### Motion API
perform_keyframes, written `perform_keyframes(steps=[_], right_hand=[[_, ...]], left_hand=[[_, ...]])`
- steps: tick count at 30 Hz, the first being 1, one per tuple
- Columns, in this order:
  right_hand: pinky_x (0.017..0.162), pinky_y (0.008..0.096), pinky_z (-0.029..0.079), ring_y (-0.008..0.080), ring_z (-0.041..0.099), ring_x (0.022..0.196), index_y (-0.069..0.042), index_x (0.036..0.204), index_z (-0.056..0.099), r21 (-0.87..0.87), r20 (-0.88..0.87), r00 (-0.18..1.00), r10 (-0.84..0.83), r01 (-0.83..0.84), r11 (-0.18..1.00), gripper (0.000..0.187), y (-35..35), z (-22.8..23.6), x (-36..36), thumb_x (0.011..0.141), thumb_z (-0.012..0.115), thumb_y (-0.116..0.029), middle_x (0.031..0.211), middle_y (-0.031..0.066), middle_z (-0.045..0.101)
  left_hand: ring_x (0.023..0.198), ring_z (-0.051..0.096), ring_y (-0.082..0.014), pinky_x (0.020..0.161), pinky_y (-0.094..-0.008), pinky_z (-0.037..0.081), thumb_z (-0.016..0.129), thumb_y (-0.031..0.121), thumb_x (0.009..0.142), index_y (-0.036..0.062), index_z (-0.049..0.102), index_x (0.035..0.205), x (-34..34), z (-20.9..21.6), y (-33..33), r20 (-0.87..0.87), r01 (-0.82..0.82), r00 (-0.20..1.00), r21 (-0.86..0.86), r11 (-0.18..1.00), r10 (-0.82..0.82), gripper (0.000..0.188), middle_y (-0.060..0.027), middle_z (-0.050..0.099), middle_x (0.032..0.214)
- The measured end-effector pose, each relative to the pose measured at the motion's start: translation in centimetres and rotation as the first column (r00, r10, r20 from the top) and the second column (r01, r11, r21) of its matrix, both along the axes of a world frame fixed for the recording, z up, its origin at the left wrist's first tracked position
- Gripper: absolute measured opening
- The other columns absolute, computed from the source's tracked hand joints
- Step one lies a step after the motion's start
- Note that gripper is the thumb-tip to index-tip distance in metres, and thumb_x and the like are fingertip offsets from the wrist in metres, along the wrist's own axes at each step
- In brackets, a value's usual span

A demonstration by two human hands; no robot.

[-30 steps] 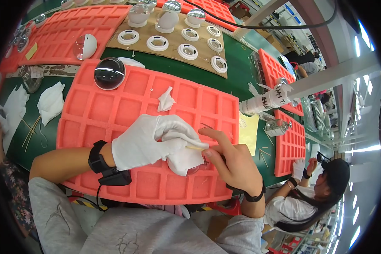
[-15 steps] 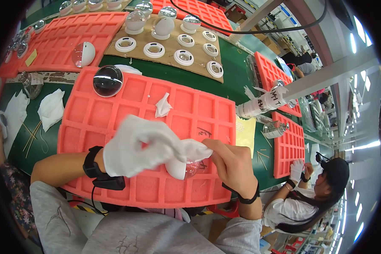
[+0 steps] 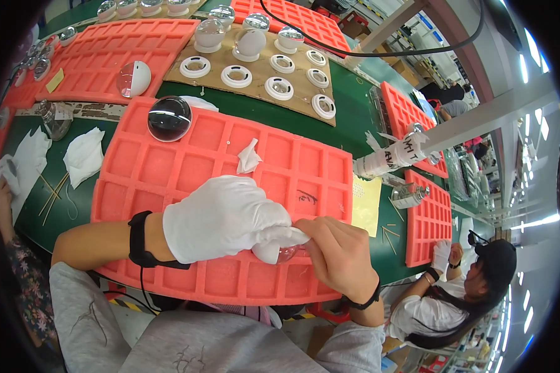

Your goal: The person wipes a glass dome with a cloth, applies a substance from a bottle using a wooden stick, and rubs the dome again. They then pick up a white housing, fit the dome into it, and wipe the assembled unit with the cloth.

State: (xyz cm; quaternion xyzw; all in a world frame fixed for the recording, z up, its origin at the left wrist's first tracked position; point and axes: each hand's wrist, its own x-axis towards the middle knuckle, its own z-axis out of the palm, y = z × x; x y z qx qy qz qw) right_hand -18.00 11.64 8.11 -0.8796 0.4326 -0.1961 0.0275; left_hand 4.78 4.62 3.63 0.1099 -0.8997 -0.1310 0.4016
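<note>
My left hand (image 3: 224,217), in a white glove, is closed above the red foam tray (image 3: 149,196), its fingers bent and what they hold hidden. My bare right hand (image 3: 341,252) meets it, thumb and forefinger pinching white fabric (image 3: 290,235). Whether this is a separate cloth or the glove's fingertips I cannot tell. Just below the hands lies a ball-shaped piece (image 3: 269,253), half white and half clear, partly covered by them. A small crumpled white cloth (image 3: 249,158) rests farther up the tray. A dark glossy dome (image 3: 170,118) sits at the tray's far left corner.
Behind the tray, a cardboard sheet (image 3: 255,90) carries white rings and clear-topped balls. Another red tray (image 3: 106,53) holds a ball. To the left are white cloths (image 3: 84,156), thin sticks (image 3: 56,193) and a glass jar (image 3: 56,121). A wrapped post (image 3: 389,160) and a co-worker (image 3: 463,289) are right.
My left hand has shifted slightly right and down, its fingers now curled against my right fingertips. The right hand keeps its pinch. The whole view has shifted a little.
</note>
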Motion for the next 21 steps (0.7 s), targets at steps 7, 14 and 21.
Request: perform_keyframes(steps=[7,14,21], right_hand=[[0.056,0.0363,0.049,0.0293,0.063,0.061,0.001,0.108,0.063,0.194,0.104,0.992,0.069,-0.088,0.977,0.025,0.4,0.6,0.0,0.083,0.068,-0.001,0.075,0.0109,0.064],[0.054,0.0332,0.048,0.0243,0.065,0.06,0.002,0.1,0.065,0.243,0.289,0.957,0.002,-0.075,0.967,0.013,0.9,-0.1,-0.2,0.09,0.066,-0.006,0.072,0.0098,0.065],[0.048,0.0299,0.046,0.0204,0.064,0.051,0.002,0.09,0.067,0.319,0.434,0.899,-0.061,-0.09,0.943,0.007,1.2,0.7,-0.6,0.091,0.064,-0.004,0.063,0.0083,0.063]], left_hand=[[0.065,0.059,-0.0217,0.059,-0.0351,0.044,0.072,0.009,0.079,0.0202,0.068,0.107,-0.1,0.2,1.1,0.114,-0.034,0.993,0.01,0.999,0.033,0.03,0.0034,0.066,0.075],[0.065,0.061,-0.0214,0.059,-0.0346,0.045,0.073,0.013,0.08,0.019,0.068,0.108,0.4,0.2,0.3,-0.013,0.107,0.994,0.229,0.968,-0.106,0.029,0.0019,0.067,0.076],[0.073,0.065,-0.0234,0.066,-0.0344,0.051,0.073,0.019,0.082,0.0162,0.07,0.111,0.6,1.0,0.1,-0.172,0.318,0.945,0.681,0.66,-0.278,0.03,-0.0016,0.069,0.081]])
